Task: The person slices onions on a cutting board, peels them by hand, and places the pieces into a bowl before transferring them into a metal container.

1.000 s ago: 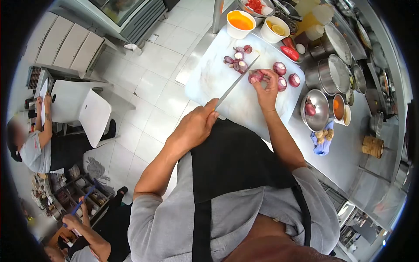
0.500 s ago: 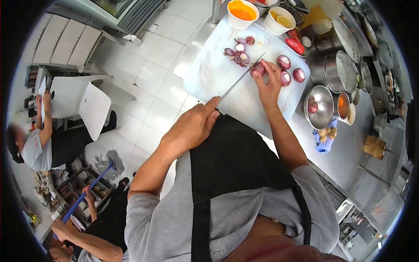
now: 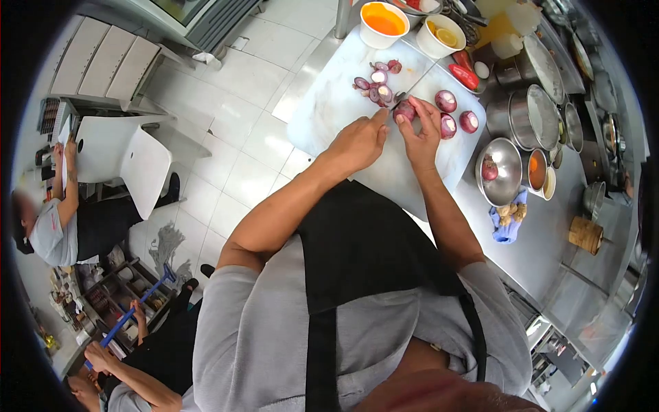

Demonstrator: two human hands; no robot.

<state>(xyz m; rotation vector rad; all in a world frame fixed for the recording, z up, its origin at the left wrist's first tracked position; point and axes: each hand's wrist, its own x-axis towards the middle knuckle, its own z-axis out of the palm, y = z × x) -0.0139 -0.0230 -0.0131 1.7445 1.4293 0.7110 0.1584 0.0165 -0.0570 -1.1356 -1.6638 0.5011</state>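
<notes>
My left hand is closed around a knife, whose thin blade points away over the white cutting board. The blade is at the left side of a red onion. My right hand grips that onion from the near and right side, pressing it to the board. Right of it lie several red onions with pale cut ends, one of them a red onion at the back. On the far left of the board is a small pile of onion trimmings.
Behind the board stand a tub of orange liquid, a tub of lemon pieces and red peppers. To the right are a steel bowl, pots and ginger on a blue cloth. Two people are at left, one holding a blue-handled mop.
My left hand has pushed the knife forward and to the right, bringing the hand close to the onion. My right hand keeps its hold. The mop has shifted a little.
</notes>
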